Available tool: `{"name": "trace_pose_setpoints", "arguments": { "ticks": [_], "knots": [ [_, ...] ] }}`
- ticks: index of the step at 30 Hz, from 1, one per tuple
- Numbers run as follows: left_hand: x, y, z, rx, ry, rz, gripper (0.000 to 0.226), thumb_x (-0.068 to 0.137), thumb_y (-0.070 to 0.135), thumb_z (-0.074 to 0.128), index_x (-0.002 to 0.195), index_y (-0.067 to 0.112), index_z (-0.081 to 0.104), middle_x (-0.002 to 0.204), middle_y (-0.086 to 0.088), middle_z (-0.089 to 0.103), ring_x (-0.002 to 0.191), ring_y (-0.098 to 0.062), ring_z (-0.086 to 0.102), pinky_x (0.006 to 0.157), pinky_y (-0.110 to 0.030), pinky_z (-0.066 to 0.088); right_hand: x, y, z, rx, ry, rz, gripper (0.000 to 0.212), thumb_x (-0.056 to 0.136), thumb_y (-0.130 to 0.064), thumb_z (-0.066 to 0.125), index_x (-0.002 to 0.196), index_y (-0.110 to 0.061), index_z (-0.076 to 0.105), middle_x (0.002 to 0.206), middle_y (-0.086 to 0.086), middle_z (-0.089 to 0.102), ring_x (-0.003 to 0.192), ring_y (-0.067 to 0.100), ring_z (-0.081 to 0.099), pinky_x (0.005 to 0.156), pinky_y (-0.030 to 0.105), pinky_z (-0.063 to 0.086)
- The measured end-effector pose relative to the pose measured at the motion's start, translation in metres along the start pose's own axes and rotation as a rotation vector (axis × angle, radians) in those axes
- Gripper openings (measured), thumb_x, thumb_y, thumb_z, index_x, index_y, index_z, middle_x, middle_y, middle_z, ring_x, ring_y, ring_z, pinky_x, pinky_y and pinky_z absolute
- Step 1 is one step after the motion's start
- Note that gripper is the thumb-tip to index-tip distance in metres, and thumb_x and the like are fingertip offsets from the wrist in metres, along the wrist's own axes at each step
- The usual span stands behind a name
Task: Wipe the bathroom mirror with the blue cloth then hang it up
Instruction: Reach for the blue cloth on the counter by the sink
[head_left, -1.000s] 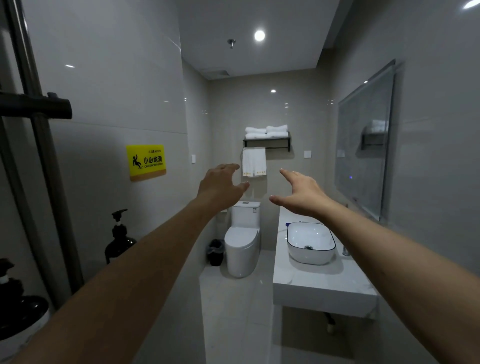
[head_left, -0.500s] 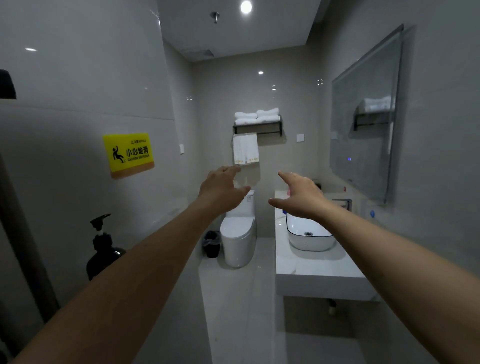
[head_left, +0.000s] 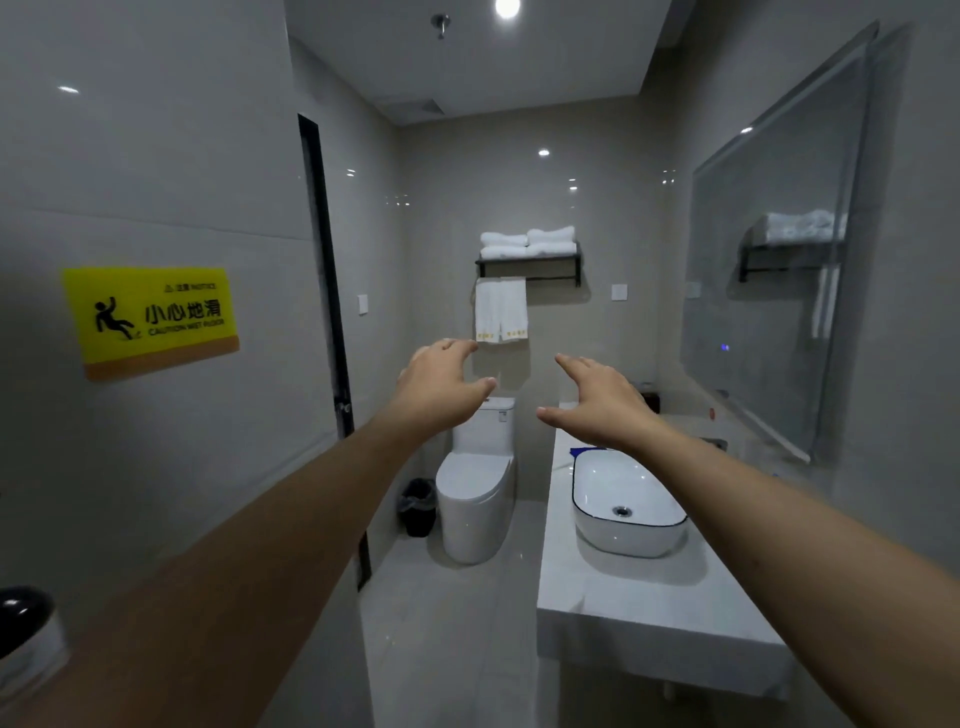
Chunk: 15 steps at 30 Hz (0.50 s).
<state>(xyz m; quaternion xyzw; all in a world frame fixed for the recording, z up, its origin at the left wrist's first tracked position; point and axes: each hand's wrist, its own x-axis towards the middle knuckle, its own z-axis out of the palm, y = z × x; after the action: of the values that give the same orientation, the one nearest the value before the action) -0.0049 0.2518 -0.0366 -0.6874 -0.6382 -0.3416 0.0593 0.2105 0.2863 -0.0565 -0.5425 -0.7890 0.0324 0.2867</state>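
Approaching: the person stood in the bathroom with both arms stretched forward, well short of the mirror (head_left: 769, 270) on the right-hand wall.
Left hand: the left hand (head_left: 441, 387) hung in the air with loosely spread, slightly curled fingers, gripping nothing.
Right hand: the right hand (head_left: 602, 402) was also held out with fingers spread and thumb apart, touching nothing.
Blue cloth: only a small blue edge (head_left: 579, 451) showed on the table (head_left: 639, 597) just behind the oval basin (head_left: 623, 501), partly hidden by the right wrist; it looked like the blue cloth, though too little showed to be sure.
Step in hand: judged as the very start, since no cloth was in either hand and the mirror looked untouched.
Next move: it seemed to call for walking closer along the table and lowering the right hand past the basin rim to pinch that blue edge, then lifting it clear before turning to the mirror.
Care needed: the tap (head_left: 714, 443) stood near the blue edge, so the reach would want to come in from the aisle side.
Hanging place: a black towel rack (head_left: 527, 262) on the far wall carried folded white towels (head_left: 527, 240) above and a hanging white towel (head_left: 501, 310); whether the cloth belonged there could not be told.
Surroundings: a toilet (head_left: 475, 499), a small black bin (head_left: 418, 506) and a yellow wet-floor sign (head_left: 150, 317) on the left wall.
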Motion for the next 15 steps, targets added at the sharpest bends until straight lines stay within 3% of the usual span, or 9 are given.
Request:
{"name": "trace_pose_setpoints", "arguments": {
  "ticks": [8,15],
  "knots": [
    [0.060,0.011,0.052,0.021,0.001,-0.046,0.066,0.093,0.046,0.062,0.151,0.021,0.043,0.156,-0.002,0.043,0.144,-0.024,0.037,0.117,-0.048,0.035,0.069,0.056,0.010,0.012,-0.063,-0.047,0.088,0.092,-0.048,0.069,0.163,-0.021,0.024,0.168,0.010,0.025,0.155,0.028,0.020,0.124,0.041,0.022],
    [0.086,-0.012,0.094,0.065,-0.046,-0.083,0.066,0.093,0.046,0.061,0.150,0.020,0.043,0.156,-0.001,0.043,0.144,-0.024,0.037,0.117,-0.046,0.035,0.113,0.080,0.042,0.014,-0.089,-0.060,0.089,0.090,-0.052,0.069,0.162,-0.023,0.025,0.166,0.007,0.030,0.153,0.027,0.025,0.122,0.044,0.028]
  ]
}}
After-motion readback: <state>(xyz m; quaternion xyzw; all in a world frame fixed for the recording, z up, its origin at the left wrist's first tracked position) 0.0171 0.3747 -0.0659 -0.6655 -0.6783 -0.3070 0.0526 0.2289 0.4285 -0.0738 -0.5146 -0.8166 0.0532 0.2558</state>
